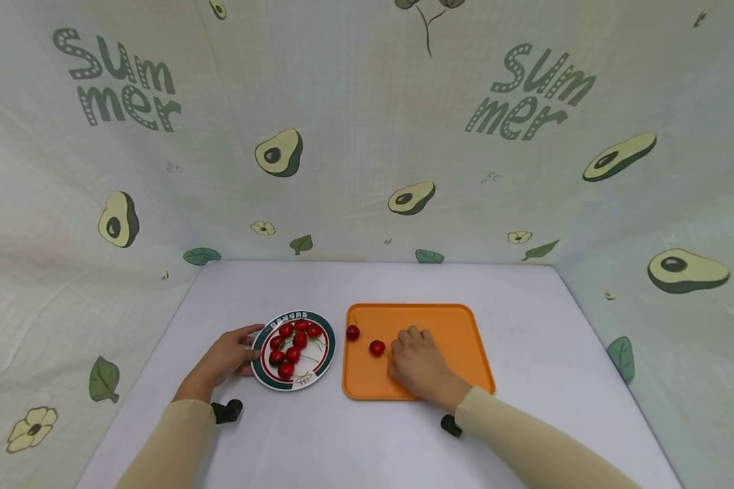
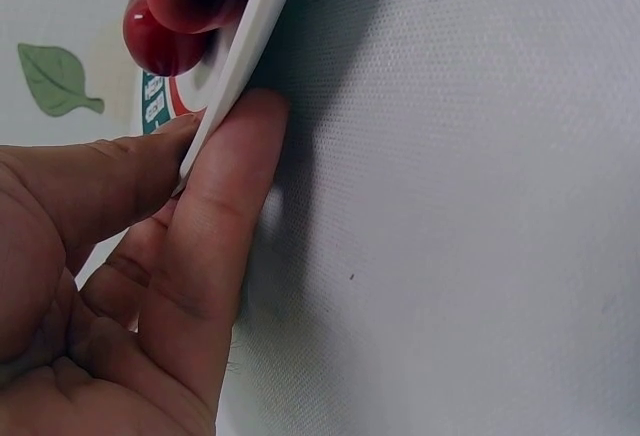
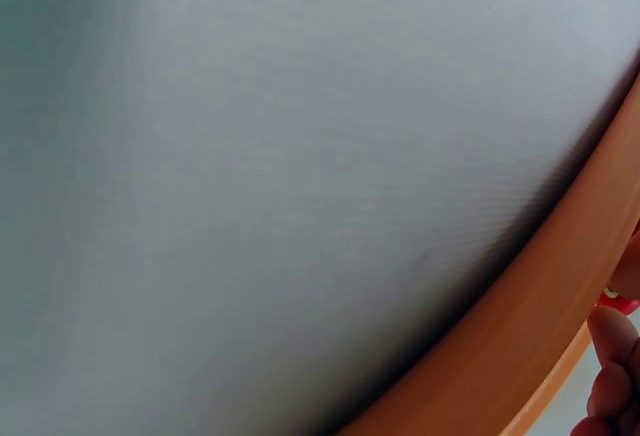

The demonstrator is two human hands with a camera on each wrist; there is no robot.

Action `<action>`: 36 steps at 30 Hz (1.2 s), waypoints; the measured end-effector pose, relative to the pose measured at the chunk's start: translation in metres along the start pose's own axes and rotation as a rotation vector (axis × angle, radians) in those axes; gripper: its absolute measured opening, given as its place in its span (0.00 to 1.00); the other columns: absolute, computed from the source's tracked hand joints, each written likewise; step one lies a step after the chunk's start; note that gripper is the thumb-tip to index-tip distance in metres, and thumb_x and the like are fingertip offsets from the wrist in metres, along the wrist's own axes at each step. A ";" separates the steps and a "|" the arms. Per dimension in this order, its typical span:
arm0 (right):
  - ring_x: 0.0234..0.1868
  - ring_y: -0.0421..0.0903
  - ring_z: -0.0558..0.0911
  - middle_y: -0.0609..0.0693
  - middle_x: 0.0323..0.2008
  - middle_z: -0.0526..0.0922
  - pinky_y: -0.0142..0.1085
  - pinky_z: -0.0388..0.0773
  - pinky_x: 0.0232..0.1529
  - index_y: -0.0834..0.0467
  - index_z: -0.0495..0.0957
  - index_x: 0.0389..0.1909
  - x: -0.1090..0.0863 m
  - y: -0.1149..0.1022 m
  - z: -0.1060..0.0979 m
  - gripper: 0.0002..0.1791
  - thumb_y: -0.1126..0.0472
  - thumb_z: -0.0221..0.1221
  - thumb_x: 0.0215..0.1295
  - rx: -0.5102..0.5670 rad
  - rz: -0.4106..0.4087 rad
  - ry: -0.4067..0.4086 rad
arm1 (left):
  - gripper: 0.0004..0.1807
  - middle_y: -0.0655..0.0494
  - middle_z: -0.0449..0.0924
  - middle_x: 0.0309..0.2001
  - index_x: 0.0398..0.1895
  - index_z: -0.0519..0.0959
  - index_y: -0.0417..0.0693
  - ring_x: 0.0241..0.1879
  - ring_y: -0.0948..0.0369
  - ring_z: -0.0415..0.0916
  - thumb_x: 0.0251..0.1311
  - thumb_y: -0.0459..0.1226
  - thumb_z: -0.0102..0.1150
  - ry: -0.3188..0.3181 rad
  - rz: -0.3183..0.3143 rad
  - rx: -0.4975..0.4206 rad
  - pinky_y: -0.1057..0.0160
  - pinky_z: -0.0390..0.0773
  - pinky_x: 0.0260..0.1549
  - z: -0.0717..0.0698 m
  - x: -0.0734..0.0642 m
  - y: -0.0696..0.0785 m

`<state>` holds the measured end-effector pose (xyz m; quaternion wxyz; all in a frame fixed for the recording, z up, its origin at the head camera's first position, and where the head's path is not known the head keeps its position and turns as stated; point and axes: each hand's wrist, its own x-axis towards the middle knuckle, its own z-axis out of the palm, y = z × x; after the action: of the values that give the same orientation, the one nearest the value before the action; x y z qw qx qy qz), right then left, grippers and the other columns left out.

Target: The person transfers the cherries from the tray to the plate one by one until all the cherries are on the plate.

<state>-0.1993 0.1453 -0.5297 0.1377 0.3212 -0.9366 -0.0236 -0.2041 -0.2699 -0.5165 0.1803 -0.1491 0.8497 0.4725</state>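
My left hand (image 1: 229,354) grips the near-left rim of a round plate (image 1: 261,372), white with a green and red border. In the left wrist view the thumb lies on top of the rim and a finger (image 2: 225,196) is underneath. Several red cherries (image 1: 300,339) with stems lie on the plate. Over the orange tray (image 1: 452,326), my right hand (image 1: 421,363) has its fingers curled downward. The right wrist view shows a cherry (image 3: 624,304) between its thumb and fingertips, mostly hidden. Just left of this hand, a cherry (image 1: 376,348) rests on the tray.
Another cherry (image 1: 353,333) lies by the tray's left edge. Plate and tray stand side by side on a white table (image 1: 367,441). Behind and beside it hangs a pale cloth (image 1: 355,88) printed with avocados and leaves.
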 end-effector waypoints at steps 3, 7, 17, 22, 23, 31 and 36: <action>0.33 0.49 0.67 0.48 0.25 0.70 0.40 0.61 0.37 0.57 0.78 0.25 0.000 -0.001 0.001 0.15 0.53 0.67 0.65 -0.004 0.008 0.011 | 0.39 0.31 0.67 0.66 0.82 0.63 0.49 0.37 0.55 0.80 0.69 0.29 0.63 -0.003 0.005 0.004 0.62 0.87 0.33 0.000 0.001 -0.002; 0.31 0.49 0.67 0.48 0.24 0.69 0.40 0.61 0.36 0.57 0.76 0.23 0.002 -0.002 0.001 0.15 0.55 0.68 0.65 0.002 0.017 0.034 | 0.39 0.31 0.68 0.66 0.82 0.63 0.48 0.38 0.55 0.80 0.69 0.28 0.62 0.002 0.017 0.004 0.61 0.87 0.34 0.000 0.002 -0.003; 0.31 0.49 0.67 0.48 0.23 0.69 0.39 0.58 0.35 0.57 0.76 0.24 0.004 -0.001 0.004 0.15 0.56 0.66 0.67 0.038 0.034 0.015 | 0.39 0.31 0.68 0.65 0.81 0.63 0.47 0.37 0.55 0.80 0.68 0.28 0.63 0.002 0.022 0.002 0.60 0.88 0.34 -0.001 0.000 -0.003; 0.30 0.49 0.66 0.48 0.23 0.67 0.38 0.57 0.34 0.57 0.73 0.21 0.007 0.001 0.002 0.15 0.58 0.66 0.64 0.026 0.012 0.071 | 0.38 0.31 0.68 0.65 0.81 0.64 0.47 0.37 0.55 0.80 0.69 0.28 0.62 0.001 0.019 0.005 0.60 0.87 0.34 -0.001 -0.003 -0.001; 0.30 0.49 0.66 0.48 0.22 0.67 0.38 0.58 0.34 0.57 0.73 0.21 0.008 0.003 0.001 0.16 0.58 0.67 0.64 0.018 0.007 0.087 | 0.38 0.30 0.68 0.65 0.81 0.64 0.47 0.37 0.55 0.80 0.69 0.28 0.62 0.000 0.021 0.007 0.61 0.87 0.34 0.000 -0.002 -0.001; 0.31 0.50 0.66 0.50 0.23 0.69 0.40 0.59 0.35 0.58 0.73 0.24 0.017 0.014 -0.006 0.18 0.55 0.70 0.64 -0.022 -0.037 0.102 | 0.39 0.30 0.67 0.67 0.81 0.63 0.48 0.37 0.55 0.81 0.68 0.27 0.62 0.002 0.016 -0.007 0.60 0.88 0.35 0.002 -0.001 -0.006; 0.31 0.49 0.66 0.49 0.24 0.67 0.39 0.59 0.35 0.57 0.72 0.25 0.022 0.018 -0.008 0.17 0.55 0.66 0.68 -0.014 -0.047 0.065 | 0.38 0.30 0.67 0.67 0.81 0.63 0.49 0.36 0.55 0.81 0.69 0.28 0.62 0.004 0.028 0.000 0.61 0.88 0.34 0.000 0.001 -0.006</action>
<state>-0.2246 0.1464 -0.5146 0.1696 0.3427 -0.9237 -0.0229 -0.2022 -0.2730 -0.5209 0.1719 -0.1383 0.8520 0.4749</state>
